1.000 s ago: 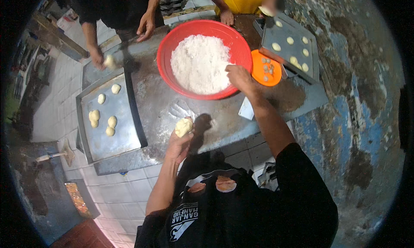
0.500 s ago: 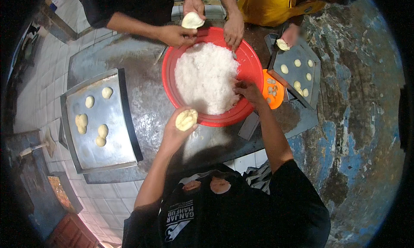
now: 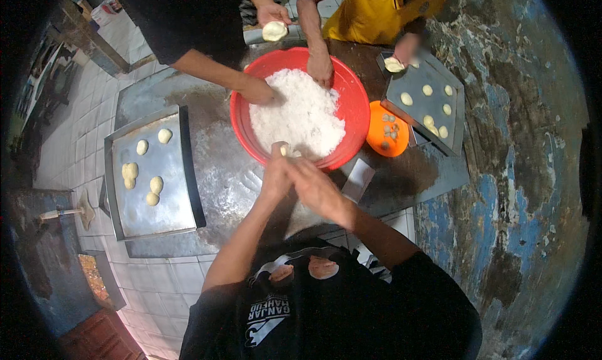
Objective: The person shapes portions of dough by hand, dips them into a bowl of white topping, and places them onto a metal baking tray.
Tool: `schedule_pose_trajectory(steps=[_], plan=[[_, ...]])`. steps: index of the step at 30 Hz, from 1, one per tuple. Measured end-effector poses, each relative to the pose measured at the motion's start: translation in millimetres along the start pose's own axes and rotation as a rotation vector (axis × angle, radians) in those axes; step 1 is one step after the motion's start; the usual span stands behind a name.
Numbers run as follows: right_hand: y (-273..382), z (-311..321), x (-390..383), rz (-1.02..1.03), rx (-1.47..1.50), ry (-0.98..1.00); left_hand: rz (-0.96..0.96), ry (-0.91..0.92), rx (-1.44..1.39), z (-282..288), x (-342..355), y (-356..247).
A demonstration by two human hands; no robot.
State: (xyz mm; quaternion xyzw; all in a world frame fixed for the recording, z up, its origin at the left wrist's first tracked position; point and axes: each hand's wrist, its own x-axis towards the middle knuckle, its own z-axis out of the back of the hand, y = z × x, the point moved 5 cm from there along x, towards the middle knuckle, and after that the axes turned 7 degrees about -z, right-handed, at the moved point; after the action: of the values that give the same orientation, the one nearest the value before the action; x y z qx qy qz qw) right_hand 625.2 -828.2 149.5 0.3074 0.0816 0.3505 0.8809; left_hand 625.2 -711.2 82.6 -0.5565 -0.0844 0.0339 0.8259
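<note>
At the near rim of a red basin [image 3: 359, 119], my left hand [image 3: 274, 179] is closed around a piece of pale dough [image 3: 285, 151], of which only a small part shows. My right hand [image 3: 316, 189] lies against the left one and over the dough; its fingers are partly hidden and blurred. A heap of white, flaky stuff [image 3: 301, 112] like grated coconut fills much of the basin, just beyond both hands.
Across the table one person holds a dough disc [image 3: 274, 31], other hand in the basin. A second, in yellow, reaches in too and holds dough [image 3: 394, 65] over a tray [image 3: 407, 84]. An orange dish [image 3: 376, 137] holds small grey lumps; a metal tray [image 3: 157, 222] of dough balls stands left.
My right hand has left the heap and come to the dough in my left hand, which has tilted. The person opposite has put one hand into the heap. The view has shifted slightly.
</note>
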Motion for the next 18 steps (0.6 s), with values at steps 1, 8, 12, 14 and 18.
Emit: schedule_pose_trajectory(steps=[1, 8, 12, 14, 18], plan=[[5.9, -4.4, -6.4, 0.058, -0.107, 0.031, -0.032, 0.026, 0.009, 2.3, -3.4, -1.6], [-163.8, 30.6, 56.8, -0.413, 0.163, -0.186, 0.178, -0.021, -0.121, 38.5, -14.9, 1.5], [-255.3, -2.4, 85.2, -0.510, -0.257, -0.284, 0.220, -0.032, -0.274, 58.0, -12.0, 9.6], [-278.6, -21.2, 96.0, -0.467, -0.253, -0.193, 0.191, -0.011, -0.245, 66.9, -7.3, 13.5], [-259.2, -17.4, 104.3, -0.505, -0.151, -0.124, 0.180, -0.012, -0.278, 80.7, 5.4, 18.7]])
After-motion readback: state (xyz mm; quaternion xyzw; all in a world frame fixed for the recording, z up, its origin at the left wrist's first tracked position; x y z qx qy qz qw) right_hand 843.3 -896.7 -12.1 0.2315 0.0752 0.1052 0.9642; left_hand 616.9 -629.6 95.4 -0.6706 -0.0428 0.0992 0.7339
